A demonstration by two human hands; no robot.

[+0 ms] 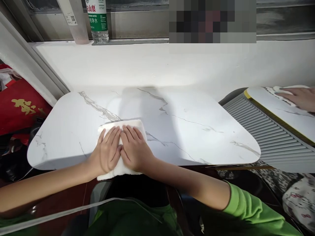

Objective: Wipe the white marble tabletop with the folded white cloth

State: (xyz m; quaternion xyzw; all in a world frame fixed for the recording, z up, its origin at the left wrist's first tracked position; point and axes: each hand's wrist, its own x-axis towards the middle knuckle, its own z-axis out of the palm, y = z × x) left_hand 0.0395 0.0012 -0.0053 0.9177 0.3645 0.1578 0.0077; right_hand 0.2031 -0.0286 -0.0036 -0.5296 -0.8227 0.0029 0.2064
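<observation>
A folded white cloth [134,124] lies on the white marble-patterned table [201,131], its lower end hanging past the front edge. My left hand [108,149] rests flat on the cloth with its fingers stretched out. Beside it, my right hand [135,147] presses flat on the same cloth, fingers extended and the thumbs touching or nearly so. Neither hand grips the cloth; both lie on top of it. The cloth's middle is hidden under my palms.
On the ledge behind stand a green-labelled water bottle [99,24] and a frosted plastic bottle [76,23]. A red bag [22,101] is at the left. At the right, another person's hand [301,97] rests on a white cloth on a second surface, beside a ridged grey panel [268,127].
</observation>
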